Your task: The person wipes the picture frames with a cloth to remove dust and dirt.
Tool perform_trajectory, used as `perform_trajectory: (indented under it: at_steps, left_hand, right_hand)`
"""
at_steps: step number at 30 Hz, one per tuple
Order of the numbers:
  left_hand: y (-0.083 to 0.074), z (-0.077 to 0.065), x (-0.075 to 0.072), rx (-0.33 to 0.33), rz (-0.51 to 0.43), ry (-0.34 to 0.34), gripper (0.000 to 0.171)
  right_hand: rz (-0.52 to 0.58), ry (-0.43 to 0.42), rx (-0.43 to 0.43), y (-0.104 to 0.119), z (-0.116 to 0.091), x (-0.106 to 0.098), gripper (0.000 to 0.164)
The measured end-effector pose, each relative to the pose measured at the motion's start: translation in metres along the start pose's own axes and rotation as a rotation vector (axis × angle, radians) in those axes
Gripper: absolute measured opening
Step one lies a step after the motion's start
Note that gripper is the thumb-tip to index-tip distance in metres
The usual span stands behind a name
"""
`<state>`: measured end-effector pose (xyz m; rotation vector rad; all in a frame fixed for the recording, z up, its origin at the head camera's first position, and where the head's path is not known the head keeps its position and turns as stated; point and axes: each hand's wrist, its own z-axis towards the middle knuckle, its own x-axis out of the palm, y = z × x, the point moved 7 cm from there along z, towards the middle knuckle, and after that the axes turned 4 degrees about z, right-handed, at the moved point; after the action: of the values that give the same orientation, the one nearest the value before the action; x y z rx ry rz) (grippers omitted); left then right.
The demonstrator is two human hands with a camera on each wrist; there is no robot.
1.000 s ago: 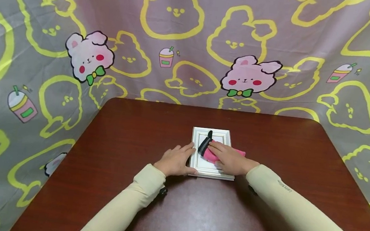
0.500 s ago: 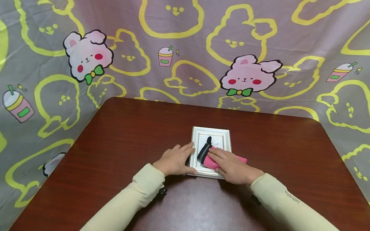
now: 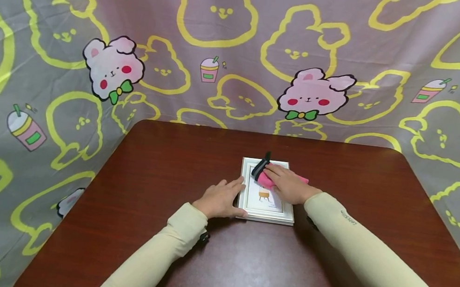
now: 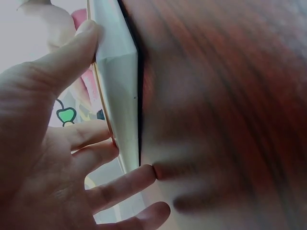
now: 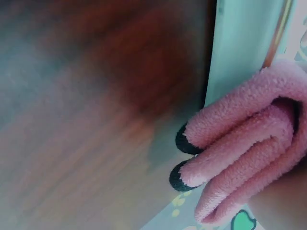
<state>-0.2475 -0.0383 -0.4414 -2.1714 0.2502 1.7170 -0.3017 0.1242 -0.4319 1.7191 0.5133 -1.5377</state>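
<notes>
A white picture frame [image 3: 264,216] lies flat on the table in the head view, with a small orange drawing showing inside it. My left hand [image 3: 220,200] rests along its left side, fingers spread and thumb at the near corner. The left wrist view has the thumb and fingers against the frame's pale edge [image 4: 120,91]. With extended fingers, my right hand [image 3: 287,185] presses a pink cloth [image 3: 265,180] with a dark striped end onto the upper part of the frame. Close up in the right wrist view, the fluffy cloth [image 5: 240,120] is folded in layers with black edging.
The dark red-brown wooden table [image 3: 178,157] extends all around the frame. Behind it and on both sides hangs a grey-pink curtain [image 3: 241,32] printed with yellow outlines and cartoon rabbits.
My right hand and the pink cloth moved down a little, then up toward the frame's far edge, uncovering the orange drawing. The left hand has kept its place at the frame's side.
</notes>
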Motion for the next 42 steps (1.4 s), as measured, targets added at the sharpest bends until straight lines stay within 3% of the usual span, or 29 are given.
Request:
perform_trajectory:
  at_steps: [6, 13, 19, 22, 27, 31, 42]
  left_hand:
    - [0.0, 0.001, -0.002, 0.006, 0.0, -0.007, 0.087]
    - [0.002, 0.001, 0.001, -0.005, -0.019, -0.001, 0.086]
    - [0.002, 0.002, 0.003, -0.007, -0.012, 0.002, 0.086]
    - [0.002, 0.002, 0.002, -0.005, -0.016, 0.001, 0.087]
    - [0.003, 0.002, 0.0, 0.005, -0.016, -0.006, 0.087]
    - [0.003, 0.002, -0.003, 0.004, -0.009, -0.015, 0.086]
    - [-0.001, -0.005, 0.003, 0.005, -0.033, 0.006, 0.087]
  right_hand:
    - [0.075, -0.032, 0.077, -0.018, 0.001, -0.001, 0.051]
    - [0.388, -0.168, 0.306, -0.043, -0.013, -0.017, 0.049]
    - [0.639, -0.2, 0.527, -0.071, -0.036, -0.02, 0.049]
    - [0.694, -0.171, 0.607, -0.08, -0.042, -0.016, 0.051]
    - [0.579, -0.095, 0.615, -0.076, -0.035, -0.013, 0.055]
    - [0.442, -0.132, 0.556, -0.064, -0.026, -0.016, 0.063]
    - [0.436, -0.186, 0.591, -0.043, -0.041, -0.003, 0.069]
